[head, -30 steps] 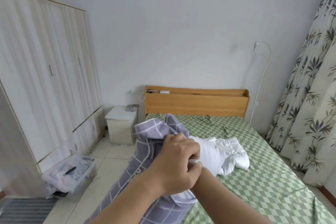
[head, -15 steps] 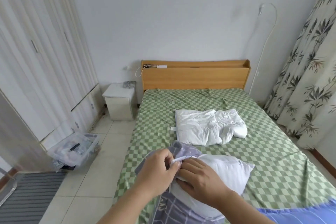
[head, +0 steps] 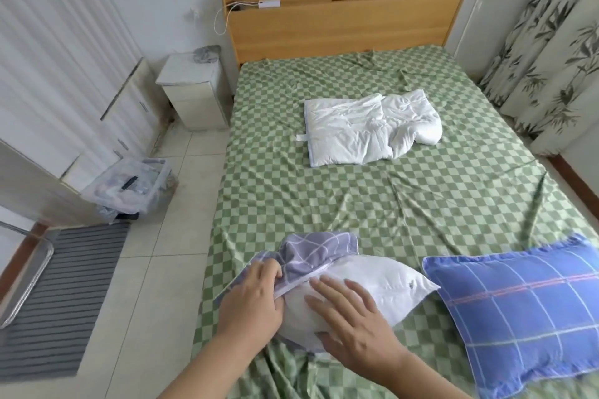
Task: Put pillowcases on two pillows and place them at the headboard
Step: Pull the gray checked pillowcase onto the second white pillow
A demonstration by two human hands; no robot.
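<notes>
Two bare forearms, no sleeves; left hand [head: 251,301], right hand [head: 351,330] ungloved.

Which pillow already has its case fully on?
The blue plaid pillow at the right: fully covered. The white pillow under both hands is half bare; the crumpled white one mid-bed has no case.

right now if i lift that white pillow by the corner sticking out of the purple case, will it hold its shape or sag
Probably sag. The white pillow looks soft and puffy, dimpling under the right hand pressing on it. It likely feels light for its size. The purple pillowcase, bunched in the left hand, covers only one end, so it may slip off when lifted.
</notes>
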